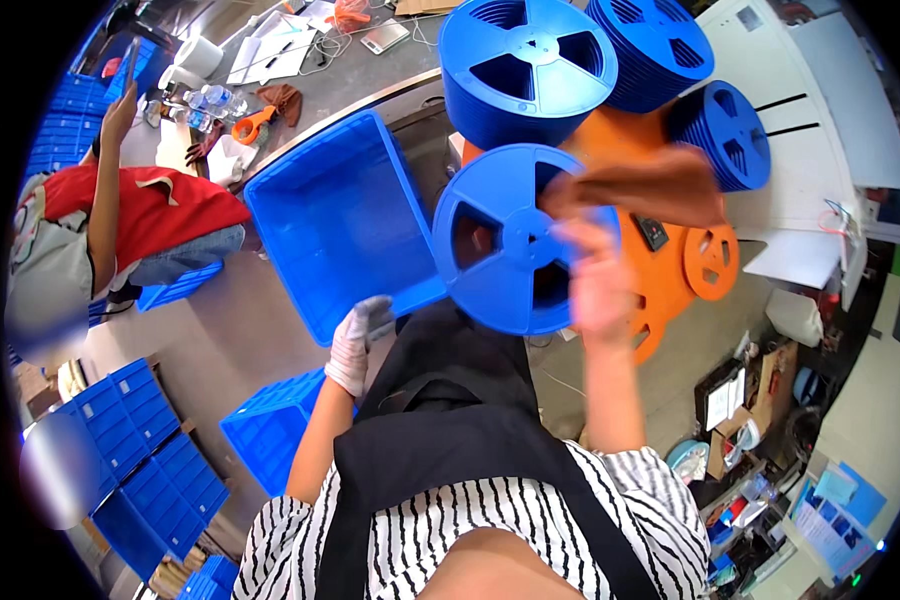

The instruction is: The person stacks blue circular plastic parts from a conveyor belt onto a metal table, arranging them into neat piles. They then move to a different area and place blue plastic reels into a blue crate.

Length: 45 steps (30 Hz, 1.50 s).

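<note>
A blue plastic reel (515,240) with cut-out windows lies in front of me, beside a blue crate (340,240). My right hand (602,285), smeared by motion, is over the reel's right side. A brown cloth (660,188), also blurred, trails from its fingers to the right. My left hand (360,340) wears a white glove. It is at the crate's near rim with its fingers stretched out and nothing in them; whether it touches the rim I cannot tell.
Stacks of blue reels (528,50) stand on an orange surface (610,135), near an orange reel (710,262) and a small black device (652,232). A person in a red vest (160,215) sits at the left by a cluttered bench (370,75). Blue bins (150,450) are stacked lower left.
</note>
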Available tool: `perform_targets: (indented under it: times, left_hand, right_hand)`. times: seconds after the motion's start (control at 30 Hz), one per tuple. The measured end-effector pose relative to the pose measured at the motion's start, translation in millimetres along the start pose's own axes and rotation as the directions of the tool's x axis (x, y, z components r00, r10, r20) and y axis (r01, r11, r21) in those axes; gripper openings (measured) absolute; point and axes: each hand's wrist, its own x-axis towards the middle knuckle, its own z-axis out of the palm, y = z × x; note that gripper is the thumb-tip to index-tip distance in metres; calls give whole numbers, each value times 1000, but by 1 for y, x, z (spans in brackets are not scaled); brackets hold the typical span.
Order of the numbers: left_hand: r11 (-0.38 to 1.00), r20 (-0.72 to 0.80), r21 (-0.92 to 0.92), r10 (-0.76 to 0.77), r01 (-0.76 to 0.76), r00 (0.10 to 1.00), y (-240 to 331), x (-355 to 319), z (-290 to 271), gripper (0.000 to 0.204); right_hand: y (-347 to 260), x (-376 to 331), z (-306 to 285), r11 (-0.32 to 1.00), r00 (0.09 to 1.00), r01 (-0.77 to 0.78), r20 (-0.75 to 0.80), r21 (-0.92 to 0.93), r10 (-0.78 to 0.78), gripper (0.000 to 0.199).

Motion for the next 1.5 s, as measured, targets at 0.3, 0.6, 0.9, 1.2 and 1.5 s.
perform_targets:
  times: [0.3, 0.6, 0.9, 1.2, 1.5]
  left_hand:
    - [875, 27, -482, 67, -46, 997, 65, -104, -82, 71]
    - [875, -396, -483, -180, -38, 901, -12, -88, -234, 38]
    - [990, -713, -112, -22, -83, 701, -36, -102, -253, 61]
    - [465, -724, 677, 560, 570, 403, -31, -124, -209, 45]
    - [891, -797, 418, 267, 176, 542, -39, -120, -211, 56]
  right_hand:
    - [39, -128, 218, 869, 509, -288, 704, -402, 495, 28]
    - [53, -170, 214, 771, 536, -379, 558, -513, 634, 25]
    - [60, -141, 61, 335, 958, -156, -60, -929, 280, 36]
    - [70, -111, -44, -193, 746, 416, 212, -889, 632, 65]
    - [115, -63, -39, -155, 163, 548, -77, -822, 984, 58]
